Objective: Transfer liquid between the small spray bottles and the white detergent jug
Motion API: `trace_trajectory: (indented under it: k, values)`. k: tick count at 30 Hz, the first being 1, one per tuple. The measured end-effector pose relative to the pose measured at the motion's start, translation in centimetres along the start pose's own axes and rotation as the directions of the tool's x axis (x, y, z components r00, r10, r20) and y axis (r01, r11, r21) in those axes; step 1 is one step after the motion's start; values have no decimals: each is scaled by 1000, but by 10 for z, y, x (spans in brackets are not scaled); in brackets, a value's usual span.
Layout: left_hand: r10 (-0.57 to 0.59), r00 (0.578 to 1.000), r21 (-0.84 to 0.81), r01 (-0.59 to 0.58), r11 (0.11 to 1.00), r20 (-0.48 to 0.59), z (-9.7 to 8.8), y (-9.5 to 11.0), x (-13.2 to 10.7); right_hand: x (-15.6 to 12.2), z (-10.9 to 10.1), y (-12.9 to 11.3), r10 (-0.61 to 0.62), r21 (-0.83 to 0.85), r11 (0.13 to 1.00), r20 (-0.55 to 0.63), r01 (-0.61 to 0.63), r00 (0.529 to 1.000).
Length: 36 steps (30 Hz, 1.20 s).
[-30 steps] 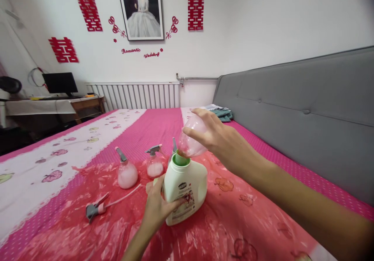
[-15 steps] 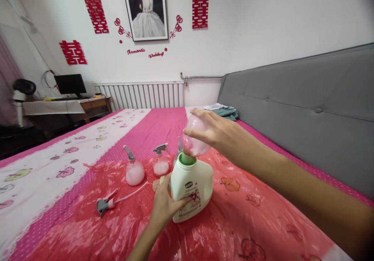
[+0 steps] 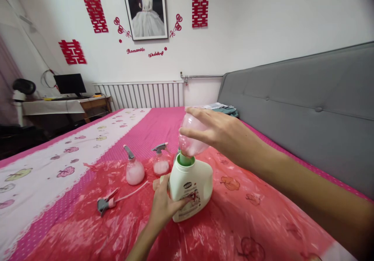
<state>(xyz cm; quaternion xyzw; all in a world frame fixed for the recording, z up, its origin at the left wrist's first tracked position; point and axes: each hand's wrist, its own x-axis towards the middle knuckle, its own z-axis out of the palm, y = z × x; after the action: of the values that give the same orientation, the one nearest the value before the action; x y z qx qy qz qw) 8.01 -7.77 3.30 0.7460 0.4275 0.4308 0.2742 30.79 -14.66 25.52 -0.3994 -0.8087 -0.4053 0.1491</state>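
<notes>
My left hand [image 3: 163,203] is wrapped round the lower left side of a pale green detergent jug [image 3: 203,179], which stands upright with its handle to the right. In my right hand [image 3: 219,130] is a translucent pink spray bottle body [image 3: 193,147], turned mouth-down over the jug's green-lined opening [image 3: 186,160]. The bottle's neck is hidden inside or behind that rim. A beige cap-like piece [image 3: 157,184] shows beside my left fingers; whether they hold it I cannot tell. A loose grey-and-pink trigger spray head [image 3: 105,204] with its tube lies to the left.
Two pink spray bottles with grey triggers, a left one [image 3: 135,172] and a middle one [image 3: 161,166], stand behind the jug. Red plastic sheeting [image 3: 125,230] covers the bed's near part. A grey headboard [image 3: 292,109] runs along the right; folded clothes [image 3: 226,110] lie beside it.
My right hand and the upturned bottle have shifted slightly left, and the bottle now covers more of the spray bottle behind. My left hand stays on the jug, which has hardly moved.
</notes>
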Motion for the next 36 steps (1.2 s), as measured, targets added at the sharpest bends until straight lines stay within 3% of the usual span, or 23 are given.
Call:
trace_trajectory:
  k: [8, 18, 29, 36]
  values:
    - [-1, 1000, 2, 0, 1000, 13, -1, 0, -2, 0, 2, 2, -16, -12, 1000, -39, 16, 999]
    - [26, 999, -60, -24, 998, 23, 1, -13, -9, -2, -2, -3, -39, 27, 999, -187, 45, 982]
    - [-18, 999, -80, 15, 997, -35, -2, 0, -11, -2, -3, -1, -43, 54, 997, -251, 58, 967]
    - [-3, 1000, -83, 3, 997, 8, -3, -3, -10, -2, -6, 2, -38, 17, 999, -214, 43, 976]
